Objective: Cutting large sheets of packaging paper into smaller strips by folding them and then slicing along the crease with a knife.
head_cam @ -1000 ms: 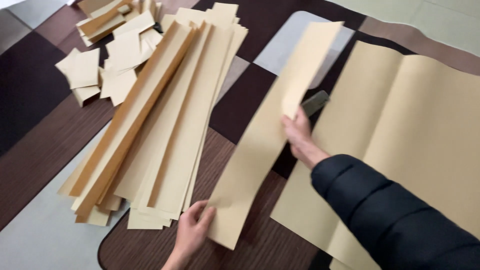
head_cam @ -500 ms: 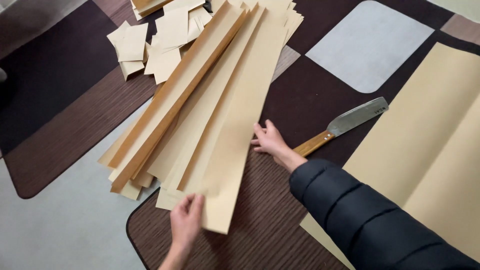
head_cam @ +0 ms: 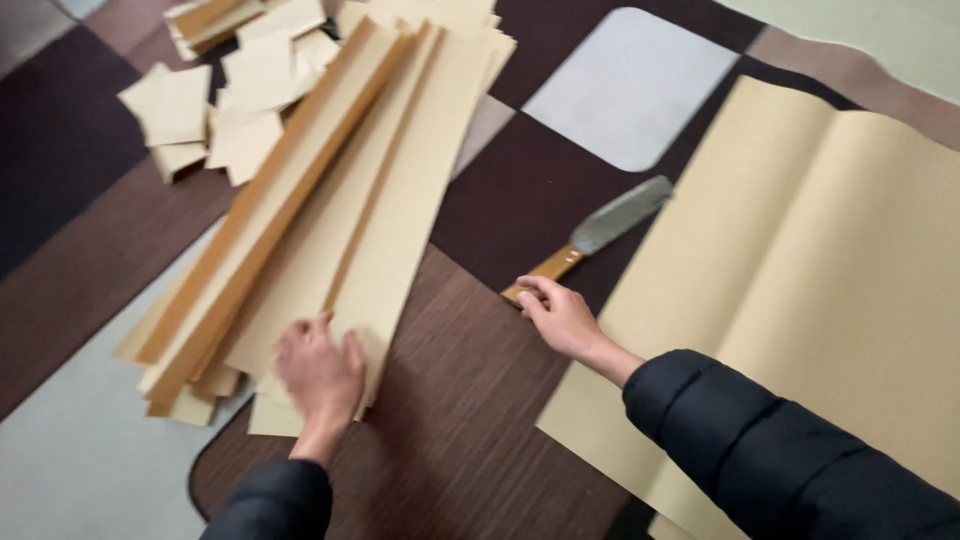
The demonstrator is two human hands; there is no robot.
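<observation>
My left hand lies flat, fingers spread, on the near end of a stack of long tan paper strips that fans away toward the upper middle. My right hand rests on the floor mat with its fingertips touching the wooden handle end of a knife, whose grey blade points up and right. It does not grip the handle. A large tan sheet with a lengthwise fold lies to the right, under my dark-sleeved right forearm.
Several small cut tan paper pieces lie scattered at the upper left beside the strips. Underneath is a patchwork floor mat in dark brown, wood-grain and pale grey panels.
The long strip I carried in both hands now lies on the stack. My left hand presses on it; my right hand let go and moved right to the knife handle.
</observation>
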